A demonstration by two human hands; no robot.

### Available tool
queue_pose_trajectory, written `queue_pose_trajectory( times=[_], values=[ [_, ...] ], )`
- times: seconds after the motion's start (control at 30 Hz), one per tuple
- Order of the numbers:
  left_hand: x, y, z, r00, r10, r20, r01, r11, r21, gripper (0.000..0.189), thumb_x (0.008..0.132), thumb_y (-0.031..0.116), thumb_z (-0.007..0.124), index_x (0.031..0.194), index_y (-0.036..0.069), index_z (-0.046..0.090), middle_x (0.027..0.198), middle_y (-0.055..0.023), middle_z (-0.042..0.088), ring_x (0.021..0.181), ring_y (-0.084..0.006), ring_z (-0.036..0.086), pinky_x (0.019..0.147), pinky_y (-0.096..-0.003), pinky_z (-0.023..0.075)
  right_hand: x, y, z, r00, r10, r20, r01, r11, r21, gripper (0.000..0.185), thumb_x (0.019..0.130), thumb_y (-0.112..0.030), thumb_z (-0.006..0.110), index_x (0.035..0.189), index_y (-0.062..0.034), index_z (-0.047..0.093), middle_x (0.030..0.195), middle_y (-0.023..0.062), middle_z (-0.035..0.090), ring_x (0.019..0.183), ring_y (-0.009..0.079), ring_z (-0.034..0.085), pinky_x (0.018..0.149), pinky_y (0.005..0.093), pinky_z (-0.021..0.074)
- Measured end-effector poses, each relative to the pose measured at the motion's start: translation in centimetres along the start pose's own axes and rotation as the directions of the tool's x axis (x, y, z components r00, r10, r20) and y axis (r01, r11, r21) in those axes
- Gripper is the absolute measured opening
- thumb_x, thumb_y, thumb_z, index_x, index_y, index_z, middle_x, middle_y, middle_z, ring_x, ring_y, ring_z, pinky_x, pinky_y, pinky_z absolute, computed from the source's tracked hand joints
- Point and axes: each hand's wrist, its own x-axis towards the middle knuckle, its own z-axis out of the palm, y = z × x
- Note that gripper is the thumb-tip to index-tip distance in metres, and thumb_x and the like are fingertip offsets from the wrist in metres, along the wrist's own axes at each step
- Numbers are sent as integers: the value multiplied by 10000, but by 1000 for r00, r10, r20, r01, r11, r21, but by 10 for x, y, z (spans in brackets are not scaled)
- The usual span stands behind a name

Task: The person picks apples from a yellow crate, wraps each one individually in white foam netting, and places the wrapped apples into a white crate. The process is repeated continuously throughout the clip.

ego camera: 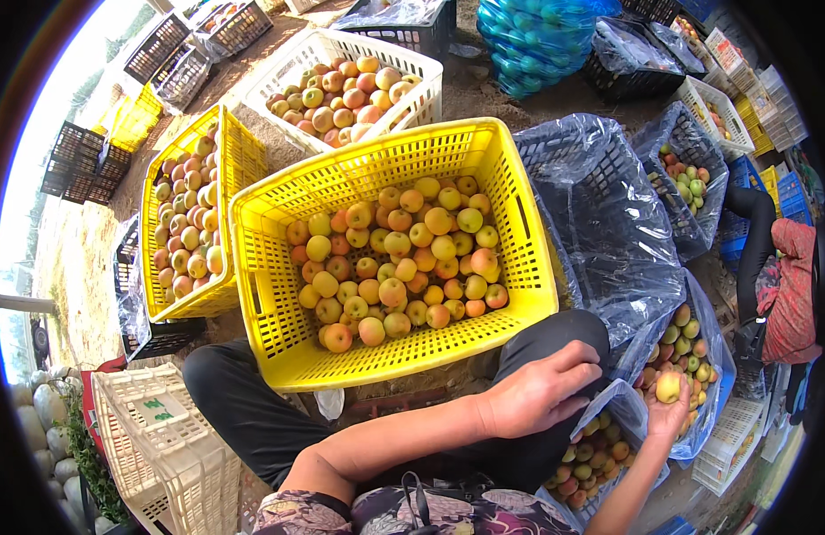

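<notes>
A yellow apple (668, 386) sits in my right hand (665, 416), gripped by the fingers. That hand is over a plastic-lined blue crate of apples (710, 435) at my right side. My left hand (542, 393) hangs over my right knee with its fingers bent and apart; no object shows in it. In front of my knees a large yellow plastic crate (392, 374) stands tilted, with many yellow-red apples (392, 292) spread over its bottom. Close to my right hip, another lined crate holds apples (589, 461).
A black crate with clear plastic lining (599, 214) stands right of the yellow one. Beyond are a white crate of apples (412, 67) and a blue net bag (536, 40). Another yellow crate (245, 147) stands left, above stacked cream crates (165, 441). A person (790, 287) is at far right.
</notes>
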Motion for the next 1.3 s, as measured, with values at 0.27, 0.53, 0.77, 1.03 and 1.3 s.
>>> queue_pose_trajectory(
  times=[0.27,0.53,0.77,1.03,1.3],
  values=[
    [-189,-217,-171,-13,-732,-682,808,394,-438,224,931,119,653,1106,-19,645,918,-107,696,846,-166,660,744,-322,544,188,27,-152,859,327,-394,-417,894,-165,333,817,-289,823,1080,-160,663,1017,25,709,888,239,694,761,436,571],
    [-201,-269,-154,53,-775,-630,998,58,13,472,853,210,748,1268,69,573,1279,-180,537,1191,-355,562,982,-438,485,229,81,-190,881,398,-258,-439,890,-125,311,979,-174,590,1249,-36,663,1184,118,712,1156,268,657,1048,414,517],
    [-199,-280,-144,347,-763,-545,884,74,461,726,819,217,803,1439,132,436,1411,-160,446,1324,-370,454,1026,-454,487,169,56,-99,931,-89,-354,-87,887,-453,445,978,-118,598,1402,-16,508,1334,143,615,1206,274,621,972,392,521],
    [-204,-298,-143,267,-880,-392,857,403,-321,838,825,273,815,1507,75,369,1414,-147,511,1276,-311,539,1032,-427,489,-23,41,211,877,-353,327,479,712,-515,353,994,-79,609,1338,-18,555,1256,121,633,1106,211,652,875,312,525],
    [-180,-175,-171,664,-734,-144,54,239,-970,719,931,407,713,1509,107,407,1401,-92,567,1209,-191,589,959,-346,520,-147,138,399,365,458,810,698,441,-564,282,985,-85,626,1261,-31,606,1120,63,667,1024,134,648,877,274,526]
  ],
)
